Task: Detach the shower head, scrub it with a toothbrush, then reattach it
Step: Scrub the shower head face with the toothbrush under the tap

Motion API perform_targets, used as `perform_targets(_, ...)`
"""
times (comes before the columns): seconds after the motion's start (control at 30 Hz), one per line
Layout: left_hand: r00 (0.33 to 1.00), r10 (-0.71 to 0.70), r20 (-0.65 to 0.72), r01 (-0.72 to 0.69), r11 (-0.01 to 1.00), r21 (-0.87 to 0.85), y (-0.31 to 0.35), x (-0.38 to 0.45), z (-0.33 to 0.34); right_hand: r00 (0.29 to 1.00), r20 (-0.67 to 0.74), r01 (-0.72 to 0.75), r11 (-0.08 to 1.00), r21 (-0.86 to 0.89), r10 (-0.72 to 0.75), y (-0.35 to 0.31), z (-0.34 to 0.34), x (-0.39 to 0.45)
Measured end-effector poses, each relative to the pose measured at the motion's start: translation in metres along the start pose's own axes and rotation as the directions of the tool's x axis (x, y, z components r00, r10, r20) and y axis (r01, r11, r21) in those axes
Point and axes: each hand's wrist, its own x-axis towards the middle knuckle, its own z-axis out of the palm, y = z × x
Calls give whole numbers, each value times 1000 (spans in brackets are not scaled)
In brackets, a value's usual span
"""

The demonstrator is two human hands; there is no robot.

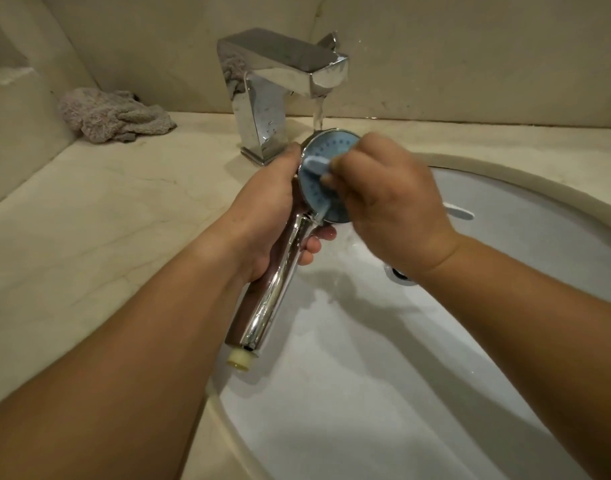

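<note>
Already detached, the shower head (326, 174) is gripped by the left hand (262, 216) over the sink (526, 202) near its back rim while the right hand (390, 202), fingers curled round the toothbrush (316, 166), scrubs its face; reattaching remains.

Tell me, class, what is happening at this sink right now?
A person is cleaning a detached shower head over a white sink. The left hand grips its chrome handle, and the right hand holds a toothbrush against the blue spray face. The chrome faucet is running, its water falling on the top edge of the head. A crumpled grey cloth lies on the counter to the left. Reattaching is not yet done.
</note>
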Motion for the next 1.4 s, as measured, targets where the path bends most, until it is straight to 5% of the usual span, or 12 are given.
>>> perform_targets(0.17, 1000, -4, -28, 4, 1000, -24, 1, 0, -2, 987, -48, -152, 986, 68, 155, 14, -7, 5)
perform_targets(0.3, 1000, -4, -25, 2, 998, -67, 1, 1, -2, 997, 62, -50, 991, 121, 43, -2, -2, -7)
perform_targets(0.43, 1000, -6, -2, 6, 993, -120, 3, -1, -2, 993, -38, -110, 989, 101, 114, 14, -8, -4)
perform_targets(0.53, 1000, 2, -2, -2, 990, -138, 4, -2, -3, 998, 38, -58, 995, 85, 55, 1, -1, -13)
perform_targets(0.7, 1000, -27, -5, 25, 988, -151, 6, -3, -4, 977, -36, -207, 973, 103, 212, 15, -2, -11)
perform_targets(0.83, 1000, 10, -4, -11, 980, -199, 5, 0, -6, 998, 50, -46, 995, 93, 41, -3, 7, -24)
perform_targets(0.97, 1000, -11, -19, 8, 985, -173, 5, 0, -6, 975, -39, -216, 975, 46, 218, 23, 2, -18)
perform_targets(1.1, 1000, 9, -11, -10, 983, -181, 5, 0, -5, 997, 35, -78, 995, 69, 75, 7, 7, -24)
perform_targets(1.23, 1000, -7, -20, 4, 987, -158, 4, 0, -4, 963, -71, -257, 965, 51, 260, 23, 3, -11)
perform_targets(1.4, 1000, 4, -10, -5, 991, -131, 2, 2, 1, 985, -29, -169, 984, 59, 171, 8, 6, -6)
